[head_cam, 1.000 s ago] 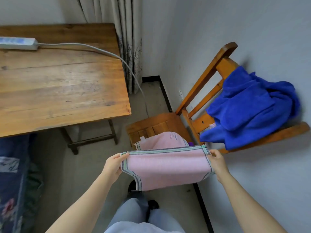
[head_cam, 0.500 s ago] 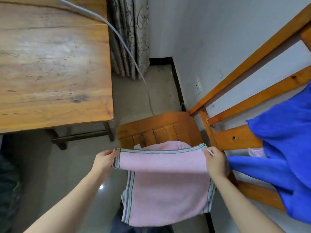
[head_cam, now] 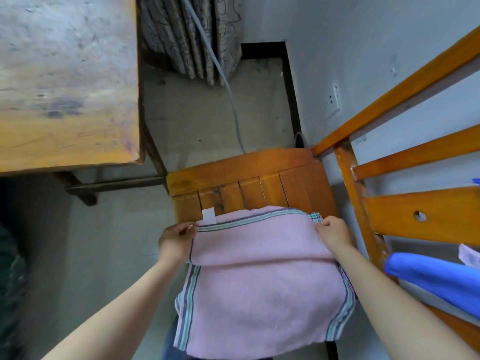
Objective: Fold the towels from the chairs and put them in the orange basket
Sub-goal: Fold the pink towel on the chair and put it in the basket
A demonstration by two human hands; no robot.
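A pink towel (head_cam: 262,289) with green and grey striped edges lies folded over the seat of a wooden chair (head_cam: 244,178), its lower half hanging off the near edge. My left hand (head_cam: 176,242) pinches the top left corner of the towel. Its top right corner is pinched by my right hand (head_cam: 335,233). A white label sticks up at the towel's top edge. A blue towel (head_cam: 436,276) hangs over the chair's backrest at the right. No orange basket is in view.
A wooden table (head_cam: 67,81) stands at the left, its leg close to the chair. A curtain (head_cam: 189,35) and a grey cable (head_cam: 228,92) hang at the far side. The wall with a socket (head_cam: 333,101) runs along the right.
The view has closed in on the chair. Both hands lowered the towel's top edge forward onto the seat, so the towel now lies on the chair instead of hanging in the air.
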